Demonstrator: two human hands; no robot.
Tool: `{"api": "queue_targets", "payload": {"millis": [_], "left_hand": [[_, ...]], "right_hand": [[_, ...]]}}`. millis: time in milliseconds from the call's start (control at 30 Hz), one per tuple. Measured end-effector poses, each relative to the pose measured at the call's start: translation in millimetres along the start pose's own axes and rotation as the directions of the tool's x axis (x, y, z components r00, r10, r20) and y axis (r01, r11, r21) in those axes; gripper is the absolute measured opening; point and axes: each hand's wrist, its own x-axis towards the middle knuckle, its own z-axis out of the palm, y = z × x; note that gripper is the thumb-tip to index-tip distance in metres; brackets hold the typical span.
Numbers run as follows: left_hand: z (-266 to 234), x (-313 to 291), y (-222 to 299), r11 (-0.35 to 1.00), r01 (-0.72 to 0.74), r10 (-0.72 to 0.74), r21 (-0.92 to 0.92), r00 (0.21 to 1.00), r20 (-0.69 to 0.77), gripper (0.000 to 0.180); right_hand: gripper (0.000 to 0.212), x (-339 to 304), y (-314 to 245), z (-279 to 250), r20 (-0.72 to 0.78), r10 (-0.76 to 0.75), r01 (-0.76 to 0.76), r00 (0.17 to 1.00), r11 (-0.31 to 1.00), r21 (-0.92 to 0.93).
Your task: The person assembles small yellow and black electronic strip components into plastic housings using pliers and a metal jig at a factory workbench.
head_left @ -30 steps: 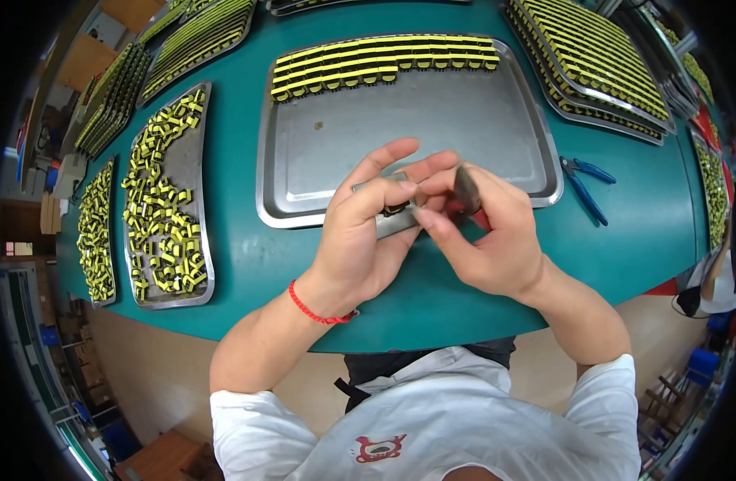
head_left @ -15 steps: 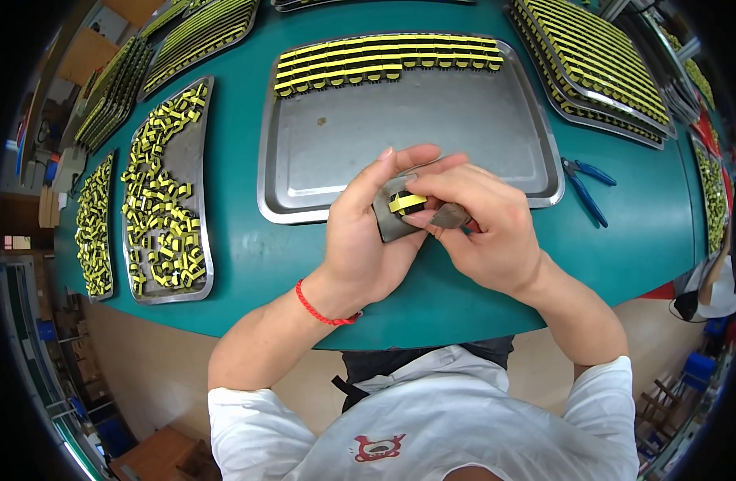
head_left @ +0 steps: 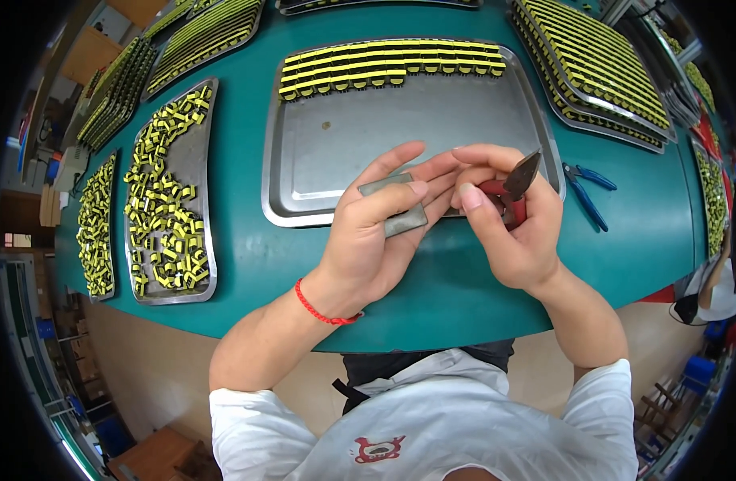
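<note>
My left hand [head_left: 374,232] grips a flat grey metal block [head_left: 394,205] between thumb and fingers, just over the near rim of a steel tray [head_left: 368,136]. My right hand [head_left: 508,224] holds red-handled pliers [head_left: 514,186], their dark jaws pointing up and away, fingertips touching the left hand's fingers. Whether a small part lies between the fingers is hidden. Rows of yellow-and-black components [head_left: 384,66] line the tray's far side.
A tray of loose yellow components [head_left: 169,200] lies at the left, another [head_left: 95,216] further left. Filled trays [head_left: 592,64] stand at the right and back. Blue-handled pliers [head_left: 586,186] rest on the green table [head_left: 248,264] to the right.
The yellow component seen between my fingers half a second ago is out of sight. The pliers' jaws have swung up and to the right, and my left fingers have spread.
</note>
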Motion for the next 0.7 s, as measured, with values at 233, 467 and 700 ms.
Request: {"api": "queue_targets", "payload": {"millis": [233,467,700], "left_hand": [[-1,-6,3,0.98,-0.15,0.146,0.128,0.989,0.034,0.049],[-13,-1,-2,0.172,-0.811,0.481,0.559,0.564,0.671,0.058],[-12,-2,-5,0.007,-0.844,0.451,0.537,0.482,0.751,0.065]], "right_hand": [[0.017,-6,8,-2,-0.006,0.04,-0.04,0.999,0.999,0.005],[0.016,-14,10,8,0.161,0.189,-0.241,0.969,0.872,0.426],[0.031,-19,5,8,0.26,0.185,-0.285,0.948,0.857,0.43]]}}
